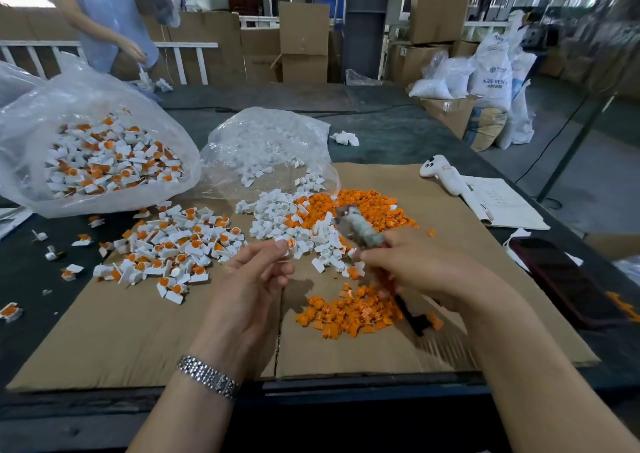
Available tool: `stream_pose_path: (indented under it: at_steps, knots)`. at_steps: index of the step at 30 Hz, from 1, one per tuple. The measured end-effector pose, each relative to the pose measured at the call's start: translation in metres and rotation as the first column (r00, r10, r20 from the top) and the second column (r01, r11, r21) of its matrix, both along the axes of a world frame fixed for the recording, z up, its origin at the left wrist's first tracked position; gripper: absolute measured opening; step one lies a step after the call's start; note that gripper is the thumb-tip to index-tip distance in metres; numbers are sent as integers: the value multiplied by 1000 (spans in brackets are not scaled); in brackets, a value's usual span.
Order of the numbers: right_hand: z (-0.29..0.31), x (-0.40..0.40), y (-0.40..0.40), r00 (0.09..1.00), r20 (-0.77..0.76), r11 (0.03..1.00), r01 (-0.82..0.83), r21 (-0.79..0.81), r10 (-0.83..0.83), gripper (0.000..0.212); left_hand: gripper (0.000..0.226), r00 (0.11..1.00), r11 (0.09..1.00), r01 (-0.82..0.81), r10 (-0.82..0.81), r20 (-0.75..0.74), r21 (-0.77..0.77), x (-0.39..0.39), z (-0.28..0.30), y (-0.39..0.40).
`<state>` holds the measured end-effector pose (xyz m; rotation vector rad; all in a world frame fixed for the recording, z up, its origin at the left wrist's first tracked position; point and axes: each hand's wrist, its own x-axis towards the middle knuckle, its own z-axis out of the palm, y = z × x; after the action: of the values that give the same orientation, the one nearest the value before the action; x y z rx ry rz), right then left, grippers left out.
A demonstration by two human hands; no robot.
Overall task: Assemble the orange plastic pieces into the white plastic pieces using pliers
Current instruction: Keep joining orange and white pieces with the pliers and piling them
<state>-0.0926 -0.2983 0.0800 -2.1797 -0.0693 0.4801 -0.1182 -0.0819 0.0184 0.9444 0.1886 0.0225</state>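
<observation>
The left hand [254,276] pinched a small white plastic piece with orange inside [288,244]. The right hand [408,262] gripped blurry tape-wrapped pliers [360,229]. Next, probably a squeeze.

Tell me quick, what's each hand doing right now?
Left hand: pinching a white piece with an orange insert at its fingertips.
Right hand: gripping the pliers, blurred, jaws pointing away.

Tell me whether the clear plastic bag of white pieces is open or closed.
Open: the clear plastic bag of white pieces lies with its mouth toward the brown cardboard sheet, pieces spilling out.
</observation>
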Motion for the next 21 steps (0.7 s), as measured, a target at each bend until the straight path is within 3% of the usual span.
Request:
stream_pose_path:
  at_steps: [3,17,21]
  knots:
    - [9,-13,20,977,-162,984,-116,137,138,16,16,998,999,-31,29,57,24,1,8,-3]
    - [-5,-25,56,975,-84,968,-189,163,204,29,4,985,959,-172,167,43,227,1,6,2]
    - [-11,-31,62,985,21,983,-171,59,170,34,7,982,950,-191,185,49,246,1,5,1]
